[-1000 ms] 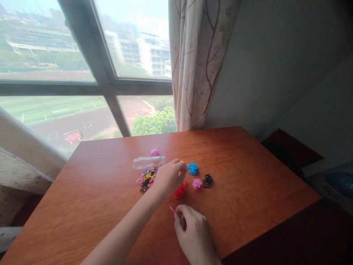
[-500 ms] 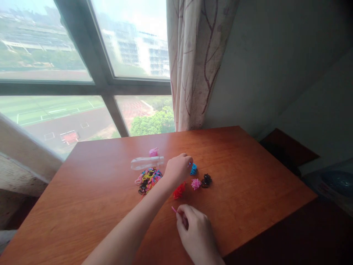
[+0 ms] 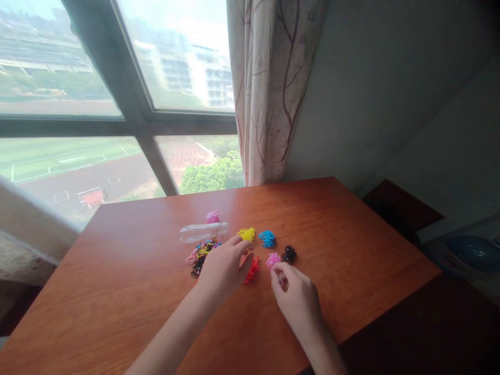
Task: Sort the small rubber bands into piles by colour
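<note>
Small rubber bands lie in piles by colour on the wooden table (image 3: 128, 291). My left hand (image 3: 224, 263) hovers over the mixed pile (image 3: 201, 252) and the red pile (image 3: 253, 270), fingers curved and apart, with nothing visible in them. Beyond its fingertips is the yellow pile (image 3: 247, 234); the blue pile (image 3: 267, 238) lies to the right of that. My right hand (image 3: 299, 291) is pinched at the near edge of the pink pile (image 3: 272, 259); the pink rubber band in its fingertips is mostly hidden. The black pile (image 3: 289, 253) sits just right of the pink one.
A clear plastic bottle (image 3: 203, 232) lies on its side behind the mixed pile. Behind it stands a small pink piece with a loop (image 3: 213, 216). The window (image 3: 187, 125) and a patterned curtain (image 3: 260, 104) rise beyond the table's far edge.
My left hand has drawn back from the blue pile toward the left, uncovering the yellow pile. My right hand, pinching a pink rubber band, has moved up and right to the pink pile.
</note>
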### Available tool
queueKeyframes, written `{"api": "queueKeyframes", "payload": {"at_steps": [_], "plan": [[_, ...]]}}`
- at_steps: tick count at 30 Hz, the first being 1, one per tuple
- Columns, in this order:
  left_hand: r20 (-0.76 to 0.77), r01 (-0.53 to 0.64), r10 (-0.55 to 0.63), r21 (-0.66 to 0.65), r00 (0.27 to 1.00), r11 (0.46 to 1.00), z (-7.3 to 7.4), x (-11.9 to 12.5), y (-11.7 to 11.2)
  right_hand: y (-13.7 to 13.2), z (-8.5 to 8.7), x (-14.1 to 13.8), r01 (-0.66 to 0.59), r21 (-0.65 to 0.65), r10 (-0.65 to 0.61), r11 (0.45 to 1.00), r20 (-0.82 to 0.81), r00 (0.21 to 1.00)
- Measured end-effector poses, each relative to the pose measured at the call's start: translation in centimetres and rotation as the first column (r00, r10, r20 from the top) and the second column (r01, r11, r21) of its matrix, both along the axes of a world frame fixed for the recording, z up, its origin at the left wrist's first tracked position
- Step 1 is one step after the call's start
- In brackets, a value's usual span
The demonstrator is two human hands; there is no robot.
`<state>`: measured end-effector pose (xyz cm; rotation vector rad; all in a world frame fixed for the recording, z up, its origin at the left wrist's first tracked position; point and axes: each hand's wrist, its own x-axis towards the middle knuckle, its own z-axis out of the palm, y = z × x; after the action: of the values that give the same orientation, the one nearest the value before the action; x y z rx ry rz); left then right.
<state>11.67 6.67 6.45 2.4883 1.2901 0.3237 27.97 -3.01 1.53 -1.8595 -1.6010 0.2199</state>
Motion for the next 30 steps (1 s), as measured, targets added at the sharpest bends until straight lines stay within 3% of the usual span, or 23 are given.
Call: {"api": "queueKeyframes", "payload": {"at_steps": [11, 15, 20, 30], "plan": [[0.092, -0.064, 0.069, -0.051, 0.993, 0.997, -2.3, -5.9, -4.4, 1.1, -0.1, 2.5, 0.061, -0.055, -0.052, 0.997, 0.144, 0.988], [0.131, -0.086, 0.092, -0.049, 0.987, 0.995, -3.1, -7.6, -5.2, 3.2, 1.0, 4.1, 0.06, -0.087, -0.042, 0.994, 0.198, 0.979], [0.161, -0.106, 0.109, -0.028, 0.981, 0.994, -4.0, -9.0, -5.8, 6.5, 2.4, 5.0, 0.022, -0.212, 0.068, 0.977, 0.409, 0.91], [0.169, -0.167, 0.166, -0.009, 0.972, 0.986, -4.0, -10.8, -6.0, 8.2, 1.1, 5.0, -0.05, -0.254, 0.165, 0.966, 0.452, 0.877]]}}
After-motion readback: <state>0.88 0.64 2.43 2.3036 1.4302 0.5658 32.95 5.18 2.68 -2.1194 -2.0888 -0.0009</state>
